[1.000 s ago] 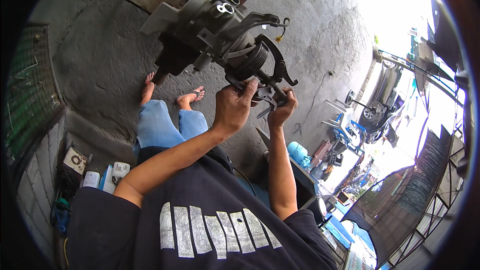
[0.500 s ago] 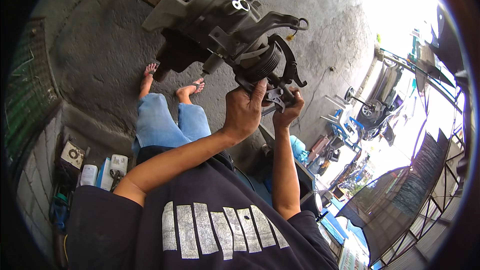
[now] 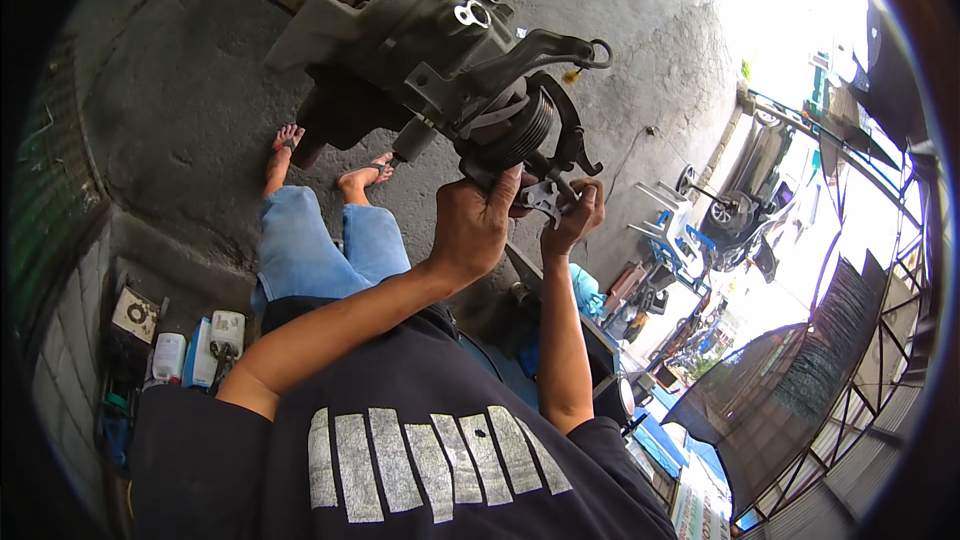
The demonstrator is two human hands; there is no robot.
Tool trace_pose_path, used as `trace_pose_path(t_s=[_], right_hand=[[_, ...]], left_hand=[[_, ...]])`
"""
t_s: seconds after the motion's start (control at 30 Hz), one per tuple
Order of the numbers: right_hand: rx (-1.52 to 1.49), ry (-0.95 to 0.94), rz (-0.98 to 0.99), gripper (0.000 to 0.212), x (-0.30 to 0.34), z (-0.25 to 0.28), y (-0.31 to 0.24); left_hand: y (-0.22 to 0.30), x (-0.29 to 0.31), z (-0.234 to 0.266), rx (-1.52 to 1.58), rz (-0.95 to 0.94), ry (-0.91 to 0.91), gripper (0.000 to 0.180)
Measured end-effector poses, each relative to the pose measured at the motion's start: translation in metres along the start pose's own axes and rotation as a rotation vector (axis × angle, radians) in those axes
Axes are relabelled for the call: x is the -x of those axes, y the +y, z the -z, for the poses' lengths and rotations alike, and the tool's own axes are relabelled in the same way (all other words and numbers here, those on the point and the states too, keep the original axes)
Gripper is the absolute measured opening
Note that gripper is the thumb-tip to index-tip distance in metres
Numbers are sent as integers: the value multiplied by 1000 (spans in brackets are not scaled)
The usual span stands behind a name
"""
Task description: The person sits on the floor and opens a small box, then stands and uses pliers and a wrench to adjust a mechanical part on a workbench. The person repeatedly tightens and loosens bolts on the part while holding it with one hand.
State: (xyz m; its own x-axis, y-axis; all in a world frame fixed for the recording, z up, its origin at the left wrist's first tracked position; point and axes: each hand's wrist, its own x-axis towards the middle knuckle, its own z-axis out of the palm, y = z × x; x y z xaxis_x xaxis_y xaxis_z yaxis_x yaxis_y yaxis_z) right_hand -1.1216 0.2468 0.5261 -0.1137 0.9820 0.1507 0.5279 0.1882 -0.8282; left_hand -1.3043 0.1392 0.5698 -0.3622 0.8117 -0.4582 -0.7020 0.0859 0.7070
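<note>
A grey metal compressor [image 3: 375,40] with two bright round ports lies in front of me, its grooved belt pulley [image 3: 520,132] toward my hands. Dark curved arms of a jaw puller [image 3: 568,125] reach around the pulley's edge. The puller's silver yoke [image 3: 543,200] sits between my hands. My left hand [image 3: 474,223] is closed at the puller beside the pulley, thumb pressed up; its other fingertips are hidden. My right hand [image 3: 576,220] grips the puller's outer end, fingers wrapped around it. What holds the compressor up cannot be seen.
Grey concrete floor [image 3: 640,60] surrounds my sandalled feet. White bottles [image 3: 168,355] and a box [image 3: 137,312] stand at the left by a block wall. Right, there are a white plastic chair [image 3: 672,225], a turquoise bag [image 3: 585,290] and car parts [image 3: 735,210]. Rusty machinery lies beyond the compressor.
The whole scene has shifted slightly left in view. My right hand has turned a little at the puller, whose silver yoke sits at a different angle. Both hands stay on it.
</note>
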Motion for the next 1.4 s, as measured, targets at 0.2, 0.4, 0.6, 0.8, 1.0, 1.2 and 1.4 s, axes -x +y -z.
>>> trace_pose_path(t_s=[0.2,0.4,0.6,0.8,1.0,1.2,1.4], right_hand=[[-35,-54,-59,42,-2,-3,-1],[-47,-56,-85,42,-4,0,3],[-2,-89,-63,48,-2,4,1],[49,-40,-34,46,0,-1,-3],[170,85,-63,51,4,-6,-15],[152,55,-61,55,1,-6,-19],[178,160,-93,50,4,12,1]], left_hand=[[0,1,3,-26,-24,-21,42],[-1,-1,2,-12,-65,-22,40],[0,-2,-1,-36,-120,44,38],[-3,-3,4,-31,-106,14,38],[-5,-2,4,-5,-36,-29,40],[-2,-3,7,-48,-55,-60,35],[-4,0,6,-55,-76,-25,31]])
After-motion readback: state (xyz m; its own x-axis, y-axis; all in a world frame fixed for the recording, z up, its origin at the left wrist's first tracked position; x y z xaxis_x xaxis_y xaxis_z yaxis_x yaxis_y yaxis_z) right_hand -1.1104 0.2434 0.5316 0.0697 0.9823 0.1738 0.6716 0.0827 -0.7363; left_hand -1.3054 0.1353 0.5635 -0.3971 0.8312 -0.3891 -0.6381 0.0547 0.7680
